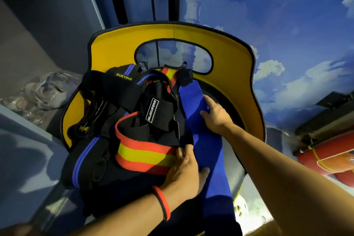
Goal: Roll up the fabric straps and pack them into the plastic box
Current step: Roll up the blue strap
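Observation:
A long blue fabric strap (207, 145) lies stretched over the seat of a yellow chair (226, 59), running from the backrest down toward me. My right hand (215, 114) lies flat on its upper part, fingers spread. My left hand (186, 170), with a red band at the wrist, rests at the strap's left edge and against a red-and-yellow striped strap (143, 154). A heap of black straps (134, 105), some with blue edges and white lettering, fills the seat's left side. No plastic box is in view.
A clear bag of white cables (41, 92) lies on the grey floor to the left. A red case with a yellow cord (329, 157) stands at the right, a dark box (325, 119) above it. A blue cloud-pattern wall rises behind the chair.

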{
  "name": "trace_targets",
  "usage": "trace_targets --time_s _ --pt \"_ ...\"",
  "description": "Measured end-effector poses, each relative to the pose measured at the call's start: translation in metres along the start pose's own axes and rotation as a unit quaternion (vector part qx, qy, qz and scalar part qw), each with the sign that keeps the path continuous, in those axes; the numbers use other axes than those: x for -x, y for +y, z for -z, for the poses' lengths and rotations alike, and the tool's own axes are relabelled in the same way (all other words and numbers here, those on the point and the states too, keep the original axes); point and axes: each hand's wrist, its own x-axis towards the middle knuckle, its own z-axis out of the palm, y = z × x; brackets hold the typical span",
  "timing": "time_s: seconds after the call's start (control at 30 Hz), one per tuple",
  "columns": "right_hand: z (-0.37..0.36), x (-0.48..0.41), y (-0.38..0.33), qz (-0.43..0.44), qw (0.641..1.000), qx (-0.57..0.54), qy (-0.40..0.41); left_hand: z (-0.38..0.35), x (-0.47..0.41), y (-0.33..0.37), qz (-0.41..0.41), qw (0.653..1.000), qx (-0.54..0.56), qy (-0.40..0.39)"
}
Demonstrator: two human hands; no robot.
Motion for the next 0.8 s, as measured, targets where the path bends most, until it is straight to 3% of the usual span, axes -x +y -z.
trace_targets --time_s 0.13,0.23,0.37,0.5,0.6,0.67,0.8 --pt "0.000 -0.002 -0.002 -0.014 1.000 -0.024 0.006 -0.001 -0.005 0.004 -0.006 0.999 0.036 0.001" --pt "0.004 -0.003 -0.004 -0.079 0.991 -0.109 0.000 0.004 -0.030 0.008 0.029 0.988 0.151 0.001" --pt "0.010 0.002 -0.007 -0.132 0.973 -0.191 -0.018 0.024 -0.074 0.018 0.061 0.938 0.340 0.031" --pt "0.012 0.013 -0.007 -0.115 0.960 -0.257 0.004 0.040 -0.098 0.040 0.075 0.917 0.385 0.076" --pt "0.013 0.021 -0.005 -0.091 0.958 -0.273 0.016 0.052 -0.117 0.061 0.078 0.874 0.461 0.128" --pt "0.017 0.025 -0.007 -0.087 0.949 -0.301 0.023 0.053 -0.123 0.070 0.053 0.858 0.483 0.165" --pt "0.034 0.033 -0.012 -0.084 0.918 -0.381 0.074 0.045 -0.101 0.083 -0.089 0.878 0.423 0.208"
